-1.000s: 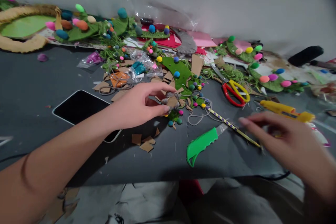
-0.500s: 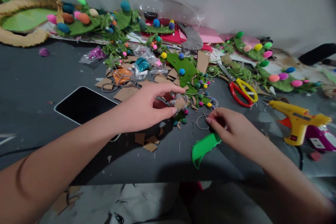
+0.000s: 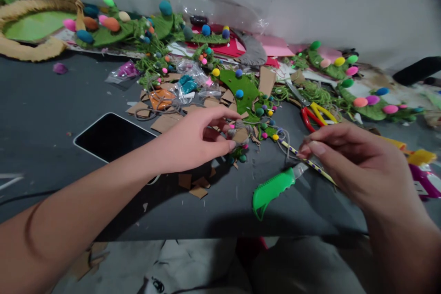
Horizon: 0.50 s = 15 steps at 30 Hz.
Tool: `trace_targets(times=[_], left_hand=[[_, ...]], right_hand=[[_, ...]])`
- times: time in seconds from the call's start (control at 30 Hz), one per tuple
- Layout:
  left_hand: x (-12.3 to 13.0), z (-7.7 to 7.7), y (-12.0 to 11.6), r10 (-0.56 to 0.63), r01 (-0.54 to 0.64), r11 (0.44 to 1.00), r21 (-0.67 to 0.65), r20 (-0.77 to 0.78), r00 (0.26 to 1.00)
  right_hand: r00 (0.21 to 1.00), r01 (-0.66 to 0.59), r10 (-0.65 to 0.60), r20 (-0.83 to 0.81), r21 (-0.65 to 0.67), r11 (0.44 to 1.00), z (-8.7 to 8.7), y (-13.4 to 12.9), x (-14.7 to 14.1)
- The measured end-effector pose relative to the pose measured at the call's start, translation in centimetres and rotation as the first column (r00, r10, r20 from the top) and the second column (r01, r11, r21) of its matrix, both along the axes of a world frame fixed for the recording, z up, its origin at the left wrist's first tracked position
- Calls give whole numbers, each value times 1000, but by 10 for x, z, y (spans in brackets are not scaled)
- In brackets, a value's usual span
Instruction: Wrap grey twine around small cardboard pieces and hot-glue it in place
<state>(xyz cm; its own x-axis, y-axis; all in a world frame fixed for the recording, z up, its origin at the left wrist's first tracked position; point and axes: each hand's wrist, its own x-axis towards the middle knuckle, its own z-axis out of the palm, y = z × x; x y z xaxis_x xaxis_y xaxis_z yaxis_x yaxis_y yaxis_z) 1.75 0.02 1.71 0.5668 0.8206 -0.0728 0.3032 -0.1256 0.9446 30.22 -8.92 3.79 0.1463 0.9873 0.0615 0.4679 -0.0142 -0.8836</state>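
Observation:
My left hand is closed around a small cardboard piece wound with grey yarn. Its thumb and fingertips press on the edges of the winding. My right hand is raised to the right, thumb and fingertips pinched together. Loose yarn loops toward those fingers; the exact pinch point is hard to see. Below it on the table lies a green box cutter with its blade showing. A thin yellow stick with dark dots passes under my right fingers.
Scissors and a yellow glue gun are partly covered by my right hand. A phone lies left. Cardboard scraps, bagged bits, and green felt pieces with coloured balls crowd the middle and back. A wrapped ring lies far left.
My right hand has moved right and up, closer to the camera, and the yarn loop has shifted right. The cutter's blade and the dotted stick are now uncovered. My left hand has barely moved.

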Motion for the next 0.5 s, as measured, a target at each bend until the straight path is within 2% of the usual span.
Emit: trace_targets(times=[0.13,0.23,0.37,0.5], left_hand=[[4,2,-2,-18,20,998,-68,26,1000],[7,3,-3,-40,46,988,-150,42,998],[10,3,-7,-36,54,976,-209,87,996],[14,3,-14,-17,44,965,-259,105,994]], right_hand=[[983,-38,35,181,13,999,6,5,-9],[950,-140,125,288,32,990,12,11,-18],[915,-263,237,325,38,964,14,20,-29],[915,-278,245,321,61,959,9,21,-40]])
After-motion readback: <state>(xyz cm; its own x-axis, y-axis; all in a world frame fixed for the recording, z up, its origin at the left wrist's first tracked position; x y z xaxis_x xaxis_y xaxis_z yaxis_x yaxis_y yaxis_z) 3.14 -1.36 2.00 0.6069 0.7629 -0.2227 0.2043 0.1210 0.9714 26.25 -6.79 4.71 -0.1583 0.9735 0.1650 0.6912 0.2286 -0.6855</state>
